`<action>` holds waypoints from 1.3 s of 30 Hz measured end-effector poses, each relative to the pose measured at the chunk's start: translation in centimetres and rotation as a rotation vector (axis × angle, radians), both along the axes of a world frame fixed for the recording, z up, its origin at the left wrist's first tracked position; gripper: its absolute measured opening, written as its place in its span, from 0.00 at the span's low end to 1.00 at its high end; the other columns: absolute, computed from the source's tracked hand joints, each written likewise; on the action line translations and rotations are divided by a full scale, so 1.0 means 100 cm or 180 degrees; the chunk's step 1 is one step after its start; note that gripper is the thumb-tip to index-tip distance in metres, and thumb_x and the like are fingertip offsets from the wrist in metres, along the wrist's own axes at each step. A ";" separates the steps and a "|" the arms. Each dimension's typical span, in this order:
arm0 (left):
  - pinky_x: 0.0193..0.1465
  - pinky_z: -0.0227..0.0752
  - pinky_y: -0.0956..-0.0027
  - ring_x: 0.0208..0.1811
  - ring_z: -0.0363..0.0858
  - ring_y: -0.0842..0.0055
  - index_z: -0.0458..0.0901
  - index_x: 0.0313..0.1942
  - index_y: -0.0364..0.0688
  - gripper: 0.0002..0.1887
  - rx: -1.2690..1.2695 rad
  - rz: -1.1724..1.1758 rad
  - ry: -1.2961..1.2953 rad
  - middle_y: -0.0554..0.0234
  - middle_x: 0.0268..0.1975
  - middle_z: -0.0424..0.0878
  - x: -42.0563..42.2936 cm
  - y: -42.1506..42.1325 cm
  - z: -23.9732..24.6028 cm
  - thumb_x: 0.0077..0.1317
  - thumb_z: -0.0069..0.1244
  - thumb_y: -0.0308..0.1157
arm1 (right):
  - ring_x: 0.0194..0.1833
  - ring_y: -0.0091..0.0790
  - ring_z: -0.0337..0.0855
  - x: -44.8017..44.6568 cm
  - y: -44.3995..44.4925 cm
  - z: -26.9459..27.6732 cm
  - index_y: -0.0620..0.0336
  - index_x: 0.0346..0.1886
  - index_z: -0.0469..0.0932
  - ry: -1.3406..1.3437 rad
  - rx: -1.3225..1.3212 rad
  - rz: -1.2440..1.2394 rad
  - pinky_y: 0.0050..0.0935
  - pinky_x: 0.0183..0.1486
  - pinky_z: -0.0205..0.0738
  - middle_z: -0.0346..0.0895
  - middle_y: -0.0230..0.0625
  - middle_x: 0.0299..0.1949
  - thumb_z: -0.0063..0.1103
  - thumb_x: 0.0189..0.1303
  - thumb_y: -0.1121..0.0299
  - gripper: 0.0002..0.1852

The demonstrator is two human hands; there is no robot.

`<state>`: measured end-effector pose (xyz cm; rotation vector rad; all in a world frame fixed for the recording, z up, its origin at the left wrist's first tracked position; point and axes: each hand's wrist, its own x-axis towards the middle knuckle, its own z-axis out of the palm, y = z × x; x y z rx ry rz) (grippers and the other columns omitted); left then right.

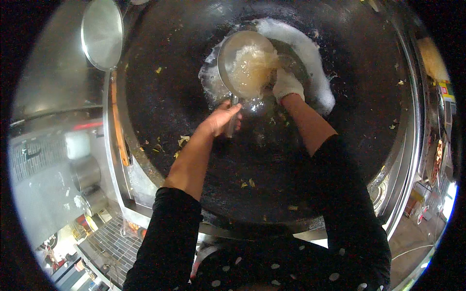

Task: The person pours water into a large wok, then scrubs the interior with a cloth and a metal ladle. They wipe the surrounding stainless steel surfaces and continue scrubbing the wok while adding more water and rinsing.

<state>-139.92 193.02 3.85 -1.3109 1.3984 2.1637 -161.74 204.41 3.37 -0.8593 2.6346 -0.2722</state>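
A very large dark wok [262, 163] fills the middle of the head view, with cloudy liquid and white foam [320, 91] at its bottom. My left hand [226, 118], bare, is closed around the short metal handle of a round metal ladle [227, 47] over the foam. Murky, yellowish liquid moves in the ladle's bowl. My right hand [288, 84], in a pale knitted glove, is at the right side of the bowl. Blur and splashing liquid hide its fingers and whatever they may hold. Small yellowish food scraps [184, 140] cling to the wok's wall.
A round metal strainer or lid [102, 36] stands at the upper left, above a wooden handle [119, 123] along the wok's left side. A metal rim [413, 109] curves along the right. Metal pots [85, 172] are at the lower left, beyond the stove's edge.
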 end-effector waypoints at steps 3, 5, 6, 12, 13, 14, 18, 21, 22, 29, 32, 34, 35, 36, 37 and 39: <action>0.30 0.75 0.61 0.27 0.77 0.71 0.73 0.49 0.47 0.23 -0.0250 0.0223 -0.0282 0.63 0.33 0.81 -0.007 0.008 -0.003 0.73 0.39 0.57 | 0.48 0.51 0.84 0.021 0.012 -0.013 0.57 0.44 0.80 -0.0746 -0.0204 0.0337 0.43 0.49 0.79 0.83 0.46 0.47 0.54 0.63 0.59 0.14; 0.31 0.75 0.57 0.29 0.78 0.68 0.76 0.49 0.42 0.35 -0.0158 0.0499 -0.0457 0.59 0.36 0.81 -0.006 0.008 -0.021 0.68 0.36 0.69 | 0.45 0.54 0.84 0.061 0.011 0.030 0.57 0.49 0.77 -0.1523 -0.0983 0.1234 0.45 0.46 0.78 0.82 0.50 0.45 0.54 0.64 0.57 0.17; 0.34 0.76 0.54 0.34 0.80 0.64 0.75 0.52 0.39 0.38 -0.0085 0.0721 -0.0669 0.57 0.41 0.82 -0.016 0.012 -0.025 0.67 0.35 0.69 | 0.44 0.56 0.83 0.084 0.015 0.031 0.57 0.48 0.76 -0.1591 -0.1386 0.1366 0.47 0.46 0.77 0.82 0.52 0.44 0.53 0.64 0.56 0.17; 0.38 0.75 0.54 0.38 0.82 0.64 0.77 0.51 0.38 0.27 -0.0429 0.0356 -0.0339 0.56 0.38 0.83 -0.011 0.026 -0.072 0.61 0.55 0.51 | 0.47 0.52 0.83 0.076 0.010 0.021 0.57 0.47 0.78 -0.1351 -0.1143 0.1610 0.46 0.47 0.77 0.82 0.51 0.44 0.52 0.65 0.58 0.15; 0.37 0.75 0.53 0.36 0.82 0.64 0.77 0.51 0.38 0.26 -0.0822 0.0014 -0.0366 0.56 0.36 0.83 -0.016 0.025 -0.051 0.60 0.57 0.48 | 0.49 0.51 0.82 0.062 0.013 0.018 0.56 0.48 0.79 -0.1357 -0.0826 0.1749 0.46 0.47 0.77 0.82 0.52 0.46 0.52 0.65 0.59 0.15; 0.35 0.74 0.52 0.35 0.82 0.65 0.77 0.50 0.38 0.25 -0.1230 -0.0232 -0.0420 0.56 0.34 0.83 -0.018 0.025 -0.037 0.58 0.60 0.45 | 0.50 0.51 0.82 0.050 0.017 0.036 0.57 0.49 0.79 -0.1199 0.0093 0.1823 0.45 0.48 0.77 0.82 0.51 0.48 0.51 0.66 0.59 0.15; 0.51 0.76 0.52 0.47 0.84 0.52 0.74 0.50 0.34 0.26 -0.2837 -0.1110 -0.1035 0.42 0.44 0.85 -0.018 -0.003 -0.037 0.61 0.55 0.45 | 0.52 0.47 0.83 -0.010 0.051 -0.005 0.56 0.49 0.79 -0.0285 0.0663 0.1152 0.46 0.50 0.79 0.82 0.45 0.51 0.51 0.64 0.62 0.14; 0.57 0.74 0.53 0.55 0.80 0.49 0.69 0.57 0.37 0.26 -0.3292 -0.1707 -0.1428 0.39 0.50 0.82 -0.020 -0.013 0.020 0.62 0.51 0.40 | 0.54 0.46 0.81 -0.024 0.055 -0.003 0.55 0.50 0.79 -0.0531 0.0474 0.0515 0.44 0.51 0.78 0.81 0.44 0.50 0.55 0.62 0.65 0.14; 0.56 0.75 0.52 0.53 0.81 0.49 0.69 0.57 0.37 0.26 -0.3367 -0.1716 -0.1591 0.40 0.49 0.83 -0.016 -0.017 0.031 0.62 0.52 0.40 | 0.54 0.49 0.80 -0.020 0.044 0.019 0.57 0.50 0.78 -0.0604 0.0104 0.0802 0.44 0.53 0.76 0.80 0.46 0.50 0.53 0.61 0.67 0.15; 0.56 0.76 0.55 0.52 0.83 0.52 0.68 0.58 0.41 0.19 -0.3543 -0.2522 -0.2088 0.43 0.49 0.84 -0.024 -0.003 0.094 0.67 0.43 0.31 | 0.53 0.51 0.79 -0.035 -0.031 0.036 0.57 0.49 0.78 -0.0447 -0.1905 0.0501 0.42 0.55 0.73 0.79 0.48 0.48 0.52 0.63 0.64 0.14; 0.54 0.76 0.55 0.52 0.83 0.52 0.68 0.57 0.41 0.19 -0.3601 -0.2620 -0.2121 0.43 0.48 0.84 -0.016 0.003 0.094 0.66 0.45 0.30 | 0.54 0.53 0.80 -0.039 -0.051 0.029 0.55 0.52 0.78 -0.0189 -0.1388 0.0701 0.42 0.56 0.76 0.80 0.49 0.52 0.53 0.65 0.58 0.17; 0.52 0.77 0.52 0.48 0.84 0.49 0.65 0.59 0.41 0.22 -0.3726 -0.2558 -0.1954 0.41 0.45 0.84 -0.009 -0.001 0.076 0.65 0.47 0.34 | 0.53 0.51 0.80 -0.022 -0.047 -0.030 0.56 0.57 0.75 -0.0599 -0.1298 -0.0150 0.39 0.54 0.75 0.79 0.49 0.54 0.47 0.68 0.60 0.18; 0.51 0.78 0.50 0.47 0.84 0.48 0.64 0.60 0.41 0.24 -0.3760 -0.2491 -0.1879 0.40 0.43 0.84 -0.005 -0.003 0.070 0.65 0.47 0.35 | 0.53 0.51 0.81 -0.013 -0.047 -0.041 0.56 0.57 0.76 -0.0640 -0.0974 -0.0083 0.39 0.54 0.76 0.79 0.48 0.55 0.48 0.68 0.60 0.19; 0.51 0.78 0.50 0.47 0.84 0.48 0.64 0.60 0.40 0.24 -0.3700 -0.2525 -0.1827 0.39 0.43 0.84 -0.007 -0.004 0.067 0.65 0.48 0.36 | 0.52 0.50 0.82 -0.006 -0.043 -0.051 0.56 0.57 0.77 -0.0655 -0.0642 -0.0031 0.39 0.53 0.76 0.79 0.47 0.55 0.49 0.67 0.60 0.19; 0.51 0.77 0.49 0.47 0.84 0.48 0.64 0.60 0.40 0.24 -0.3642 -0.2562 -0.1799 0.39 0.43 0.84 -0.008 -0.005 0.067 0.65 0.48 0.36 | 0.51 0.50 0.83 0.007 -0.047 -0.052 0.55 0.54 0.81 -0.0526 -0.0066 0.0476 0.40 0.53 0.78 0.80 0.46 0.56 0.53 0.64 0.59 0.19; 0.53 0.76 0.51 0.49 0.83 0.49 0.65 0.59 0.40 0.22 -0.3501 -0.2617 -0.1836 0.39 0.45 0.84 -0.013 -0.003 0.072 0.65 0.46 0.34 | 0.49 0.46 0.85 0.035 -0.064 -0.058 0.53 0.51 0.83 0.0346 0.1481 0.2825 0.41 0.50 0.80 0.82 0.44 0.53 0.50 0.66 0.61 0.17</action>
